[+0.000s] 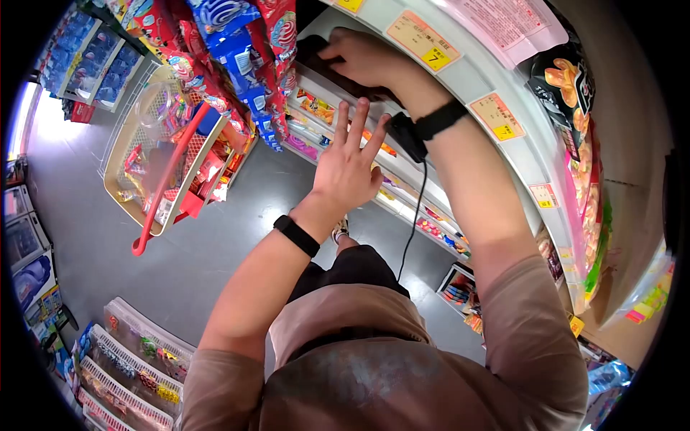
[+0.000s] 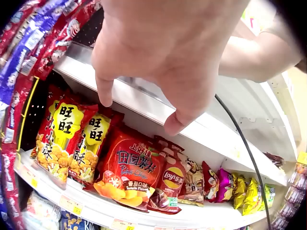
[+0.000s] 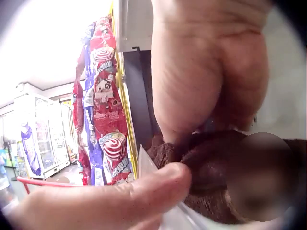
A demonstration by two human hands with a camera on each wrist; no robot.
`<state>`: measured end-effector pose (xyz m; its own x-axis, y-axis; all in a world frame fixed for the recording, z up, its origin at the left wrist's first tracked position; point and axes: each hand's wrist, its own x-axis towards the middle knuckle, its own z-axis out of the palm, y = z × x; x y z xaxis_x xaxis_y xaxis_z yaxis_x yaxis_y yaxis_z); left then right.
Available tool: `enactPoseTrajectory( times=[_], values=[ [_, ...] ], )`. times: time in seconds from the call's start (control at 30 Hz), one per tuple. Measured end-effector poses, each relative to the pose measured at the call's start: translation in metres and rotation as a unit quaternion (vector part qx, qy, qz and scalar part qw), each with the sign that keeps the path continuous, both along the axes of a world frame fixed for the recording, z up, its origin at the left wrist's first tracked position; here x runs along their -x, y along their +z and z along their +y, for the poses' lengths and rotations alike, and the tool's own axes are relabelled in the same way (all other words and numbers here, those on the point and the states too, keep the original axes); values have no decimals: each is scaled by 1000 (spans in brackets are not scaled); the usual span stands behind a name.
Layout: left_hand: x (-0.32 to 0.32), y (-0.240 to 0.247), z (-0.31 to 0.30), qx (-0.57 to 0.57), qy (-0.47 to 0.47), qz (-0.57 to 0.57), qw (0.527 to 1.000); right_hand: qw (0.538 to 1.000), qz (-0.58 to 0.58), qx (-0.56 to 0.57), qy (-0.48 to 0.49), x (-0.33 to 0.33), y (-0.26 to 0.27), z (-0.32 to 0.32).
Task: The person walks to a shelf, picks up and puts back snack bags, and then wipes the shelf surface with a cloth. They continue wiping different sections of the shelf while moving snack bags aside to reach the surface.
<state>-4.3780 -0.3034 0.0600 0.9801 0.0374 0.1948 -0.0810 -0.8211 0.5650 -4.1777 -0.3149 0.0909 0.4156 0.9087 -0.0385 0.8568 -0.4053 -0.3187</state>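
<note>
In the head view my right hand (image 1: 370, 61) reaches onto the top shelf and grips a dark brown cloth (image 3: 211, 163) against it. The right wrist view shows the palm side of this hand (image 3: 211, 72) above the cloth's fuzzy folds, its fingertips hidden. My left hand (image 1: 348, 165) is held out at the shelf front with its fingers spread and nothing in it. In the left wrist view, the left hand (image 2: 163, 52) hangs over the white shelf edge (image 2: 139, 98), above a row of red snack bags (image 2: 127, 167).
Strips of red and blue candy packets (image 1: 244, 65) hang at the shelf's left end. A shopping cart (image 1: 133, 208) with a red handle (image 1: 169, 176) stands on the left. Price tags (image 1: 424, 39) line the shelf edge. A black cable (image 1: 417, 215) hangs from the right wrist.
</note>
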Motion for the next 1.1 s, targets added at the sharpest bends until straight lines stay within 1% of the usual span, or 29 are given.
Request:
enactPoseTrajectory(
  times=[0.1,0.13,0.23,0.27,0.37,0.4,0.43,0.53,0.63,0.7,0.73,0.77,0.83,0.87,0.9,0.93,0.97,1.0,1.03,1.07,1.1],
  values=[
    [-1,-7,-2,-8,-3,-1,1000,999,30,-33,-1,-8,-11,15],
    [-2,-8,-4,-3,4,-18,1000,999,-2,-48,20,-13,-18,19],
    [-4,-9,-6,-16,5,-13,1000,999,-5,-46,-21,-6,-17,25],
    [-3,-10,-5,-17,1,-8,1000,998,-19,-60,-20,-3,-18,22],
    [-3,-2,-6,-14,8,-28,999,998,38,-54,-20,-4,-9,-4],
    [-2,-3,-5,-16,7,-29,999,992,84,-68,-72,-24,-30,-22],
    [-1,-2,-4,-15,5,-27,1000,985,-39,-118,-122,-41,-58,-45],
    [1,1,1,-3,1,-19,1000,985,0,-107,-132,-26,-38,-29],
    [1,3,0,12,5,-22,1000,984,33,-91,-149,-13,-6,-26],
    [1,-3,-2,4,8,-25,1000,992,26,-23,-120,-1,-9,-4],
    [1,-7,-1,-3,10,-25,1000,998,-7,18,-51,-2,-16,18],
    [1,-6,2,-8,5,-27,1000,997,-70,17,-32,5,-13,28],
    [3,-1,6,-14,-14,-28,999,993,89,-14,-75,-9,-20,20],
    [3,4,6,-6,-11,-28,1000,995,18,2,-94,-25,-29,12],
    [1,7,6,-10,-12,-29,999,992,-57,19,-110,-31,-21,5],
    [2,9,6,-12,-12,-27,999,892,326,-220,-223,-26,-19,-15],
    [3,11,6,-14,-12,-25,1000,858,365,-271,-238,-25,-14,-25],
    [2,12,8,-14,-11,-22,1000,879,321,-266,-232,-29,-9,-21],
    [2,13,8,-14,-10,-15,1000,941,192,-192,-203,-32,-7,-13],
    [4,13,7,-12,-10,-6,1000,975,86,-119,-169,-32,-10,0],
    [4,9,6,-14,-9,-9,1000,987,29,-69,-140,-31,-15,16]
  ],
)
